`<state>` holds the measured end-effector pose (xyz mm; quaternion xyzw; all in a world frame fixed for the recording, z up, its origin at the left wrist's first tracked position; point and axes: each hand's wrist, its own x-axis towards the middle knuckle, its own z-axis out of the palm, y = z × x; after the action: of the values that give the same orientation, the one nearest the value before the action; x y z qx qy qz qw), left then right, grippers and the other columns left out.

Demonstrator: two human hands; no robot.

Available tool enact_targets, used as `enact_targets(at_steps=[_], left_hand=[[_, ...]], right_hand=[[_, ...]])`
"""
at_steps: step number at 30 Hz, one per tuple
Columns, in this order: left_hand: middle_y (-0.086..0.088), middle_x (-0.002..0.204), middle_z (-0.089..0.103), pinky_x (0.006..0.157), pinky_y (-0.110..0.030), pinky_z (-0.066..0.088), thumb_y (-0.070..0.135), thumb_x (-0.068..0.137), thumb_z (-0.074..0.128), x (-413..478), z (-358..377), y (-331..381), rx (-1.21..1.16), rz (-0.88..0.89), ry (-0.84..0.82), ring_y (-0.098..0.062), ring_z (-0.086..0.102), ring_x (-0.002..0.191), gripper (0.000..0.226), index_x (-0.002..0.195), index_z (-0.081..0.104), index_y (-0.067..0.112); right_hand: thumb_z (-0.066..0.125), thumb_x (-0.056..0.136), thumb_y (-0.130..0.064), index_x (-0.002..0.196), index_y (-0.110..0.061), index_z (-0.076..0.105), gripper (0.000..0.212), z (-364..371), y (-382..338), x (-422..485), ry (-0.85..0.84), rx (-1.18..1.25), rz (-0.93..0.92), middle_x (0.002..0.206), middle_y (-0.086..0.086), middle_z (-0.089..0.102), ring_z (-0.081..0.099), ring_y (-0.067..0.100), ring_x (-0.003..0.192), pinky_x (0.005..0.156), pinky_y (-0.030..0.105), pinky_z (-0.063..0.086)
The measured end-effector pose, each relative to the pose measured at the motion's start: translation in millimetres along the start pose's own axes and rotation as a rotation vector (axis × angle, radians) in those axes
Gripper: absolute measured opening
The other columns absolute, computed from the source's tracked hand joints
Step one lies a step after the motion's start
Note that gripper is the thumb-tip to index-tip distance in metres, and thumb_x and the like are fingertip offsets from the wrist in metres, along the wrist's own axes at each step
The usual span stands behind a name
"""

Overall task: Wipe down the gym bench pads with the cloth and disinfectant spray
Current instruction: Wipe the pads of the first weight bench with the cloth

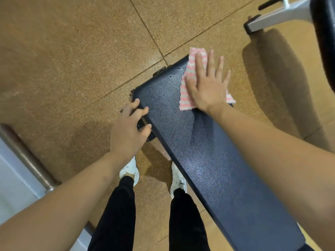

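Observation:
A long dark blue bench pad (204, 153) runs diagonally from the centre of the view toward the lower right. A pink and white patterned cloth (190, 69) lies on its far end. My right hand (208, 82) lies flat on the cloth with fingers spread and straight, pressing it onto the pad. My left hand (130, 127) grips the pad's left edge near the far corner, fingers curled over the rim. The pad's surface looks wet and speckled. No spray bottle is in view.
The floor is orange speckled rubber tile (72, 60). Another machine's grey metal foot (275, 17) and a dark pad (324, 42) stand at the top right. A metal rail (27, 156) and white wall run along the lower left. My feet in white shoes (130, 171) stand beside the bench.

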<state>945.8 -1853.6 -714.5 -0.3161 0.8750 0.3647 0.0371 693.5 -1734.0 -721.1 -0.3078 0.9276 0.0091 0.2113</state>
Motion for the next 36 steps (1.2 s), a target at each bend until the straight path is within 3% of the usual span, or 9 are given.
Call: enact_targets(at_steps=[6, 11, 18, 22, 24, 27, 30, 32, 36], left_hand=[[0.009, 0.155, 0.043, 0.099, -0.037, 0.050, 0.021, 0.094, 0.071, -0.9, -13.7, -7.2, -0.201, -0.065, -0.079, -0.013, 0.046, 0.140, 0.037, 0.131, 0.067, 0.026], [0.009, 0.132, 0.057, 0.100, -0.046, 0.054, 0.016, 0.096, 0.063, -6.3, -30.5, -14.2, -0.282, -0.302, 0.124, -0.008, 0.059, 0.115, 0.031, 0.125, 0.069, 0.023], [0.010, 0.124, 0.056, 0.097, -0.044, 0.054, 0.017, 0.098, 0.062, -7.8, -28.4, -14.6, -0.291, -0.341, 0.125, -0.005, 0.056, 0.104, 0.029, 0.126, 0.067, 0.023], [0.005, 0.120, 0.056, 0.096, -0.038, 0.052, 0.015, 0.100, 0.060, -0.1, -17.8, -7.1, -0.349, -0.354, 0.101, -0.005, 0.056, 0.103, 0.028, 0.126, 0.067, 0.019], [0.004, 0.118, 0.056, 0.097, -0.034, 0.050, 0.014, 0.100, 0.059, 6.5, -15.5, -4.8, -0.344, -0.385, 0.090, -0.010, 0.057, 0.106, 0.029, 0.128, 0.066, 0.019], [0.006, 0.115, 0.055, 0.095, -0.030, 0.049, 0.014, 0.099, 0.061, 17.0, -16.4, -3.3, -0.350, -0.417, 0.087, -0.010, 0.056, 0.108, 0.031, 0.129, 0.066, 0.021], [0.005, 0.126, 0.059, 0.086, -0.015, 0.047, 0.021, 0.098, 0.068, 30.0, -19.8, -3.3, -0.454, -0.454, 0.070, -0.010, 0.059, 0.110, 0.037, 0.135, 0.062, 0.023], [0.007, 0.127, 0.060, 0.080, -0.008, 0.046, 0.025, 0.095, 0.074, 37.8, -19.5, -1.4, -0.543, -0.469, 0.038, -0.010, 0.065, 0.108, 0.046, 0.138, 0.059, 0.022], [0.011, 0.118, 0.063, 0.085, -0.026, 0.057, 0.029, 0.089, 0.080, 44.0, -15.5, 2.9, -0.566, -0.501, 0.075, -0.015, 0.072, 0.100, 0.047, 0.131, 0.062, 0.022]], right_hand=[[0.003, 0.099, -0.068, 0.162, -0.036, 0.003, 0.070, 11.3, -55.0, -3.9, 0.011, -0.167, -0.234, 0.171, 0.003, -0.005, -0.010, 0.038, 0.155, 0.119, 0.069, -0.003], [0.016, 0.100, -0.067, 0.163, -0.031, 0.002, 0.074, 43.8, -94.3, -57.0, -0.049, -0.286, -0.545, 0.171, 0.003, -0.004, -0.008, 0.039, 0.156, 0.118, 0.068, 0.003], [0.026, 0.104, -0.059, 0.163, -0.022, 0.012, 0.071, 50.9, -79.9, -62.0, -0.046, -0.355, -0.882, 0.171, 0.001, 0.006, 0.000, 0.033, 0.157, 0.123, 0.062, 0.003], [0.018, 0.103, -0.061, 0.163, -0.023, 0.013, 0.071, 34.3, -70.2, -25.3, -0.033, -0.335, -0.704, 0.171, 0.006, 0.010, 0.004, 0.032, 0.157, 0.124, 0.060, 0.000], [0.013, 0.102, -0.063, 0.157, -0.021, 0.031, 0.072, 18.9, -69.5, 0.7, -0.039, -0.315, -0.536, 0.164, 0.010, 0.030, 0.016, 0.033, 0.155, 0.123, 0.063, 0.003], [0.012, 0.100, -0.065, 0.114, -0.019, 0.062, 0.069, -3.7, -60.2, 40.2, 0.002, -0.262, -0.383, 0.115, 0.010, 0.063, 0.051, 0.033, 0.126, 0.120, 0.063, 0.014], [0.012, 0.098, -0.067, 0.086, -0.021, 0.061, 0.069, -13.2, -55.5, 61.5, -0.024, -0.249, -0.287, 0.087, 0.001, 0.058, 0.052, 0.027, 0.102, 0.112, 0.058, 0.026], [0.012, 0.099, -0.064, 0.090, -0.021, 0.064, 0.068, -11.4, -58.8, 57.2, -0.039, -0.271, -0.312, 0.091, 0.002, 0.061, 0.051, 0.028, 0.105, 0.113, 0.061, 0.023], [0.019, 0.101, -0.062, 0.124, -0.027, 0.060, 0.059, 3.5, -72.0, 25.6, -0.063, -0.286, -0.541, 0.118, 0.003, 0.062, 0.051, 0.030, 0.124, 0.117, 0.066, 0.014]])
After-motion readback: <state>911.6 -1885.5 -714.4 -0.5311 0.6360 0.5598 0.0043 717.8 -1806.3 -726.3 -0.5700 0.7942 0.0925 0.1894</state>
